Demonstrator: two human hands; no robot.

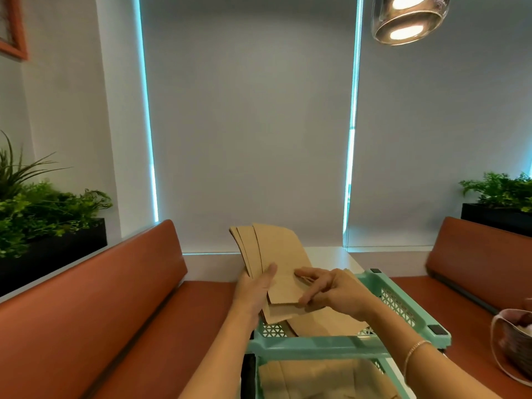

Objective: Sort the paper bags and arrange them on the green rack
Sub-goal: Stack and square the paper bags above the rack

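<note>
The left hand (254,289) clamps a fanned stack of paper bags (270,251) above the green rack (400,309) — the right hand (325,292) pinches the front bag. Peel one only, squaring edges first.

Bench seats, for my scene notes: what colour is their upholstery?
Reddish-brown bench seats, seen in the head view.

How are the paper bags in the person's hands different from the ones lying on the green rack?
The held bags are fanned out and tilted up above the green rack; the bags on the top tier lie flat. The held bags are gripped by the left hand and pinched by the right hand; the lying ones rest untouched. Both are flat, plain brown paper.
</note>
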